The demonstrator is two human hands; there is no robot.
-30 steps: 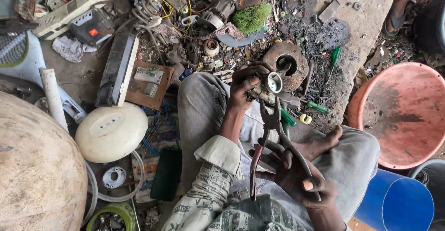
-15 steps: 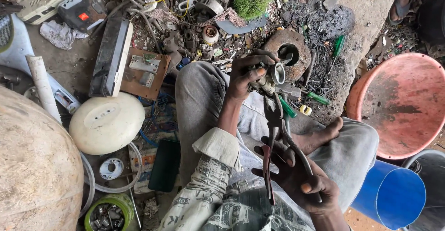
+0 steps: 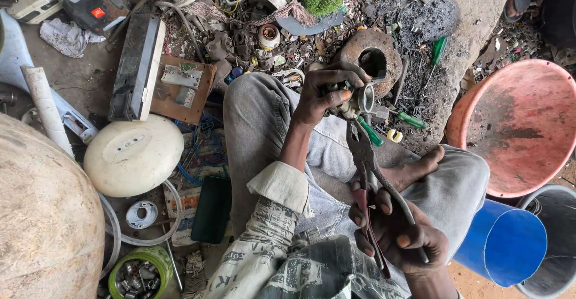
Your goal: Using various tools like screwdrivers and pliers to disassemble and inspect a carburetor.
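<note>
I sit cross-legged in grey trousers among scrap parts. My left hand (image 3: 324, 97) grips a small metal fitting (image 3: 359, 99) with a round silver collar, held above my knee. My right hand (image 3: 396, 234) is wrapped around the handles of long pliers (image 3: 364, 155). The pliers' jaws reach up and meet the fitting just below my left fingers. A green-handled screwdriver (image 3: 370, 131) lies on my trouser leg right beside the pliers' head.
A rusty round block with a hole (image 3: 375, 56) lies just beyond the fitting. A red basin (image 3: 522, 125) and a blue bucket (image 3: 504, 242) stand on the right. A white dome cover (image 3: 133, 155), a black phone (image 3: 211, 209) and a circuit board (image 3: 183, 89) lie left.
The view has drifted, so everything sits slightly higher and further left in the frame. My hands keep their grip on the fitting and pliers, with little visible motion between them.
</note>
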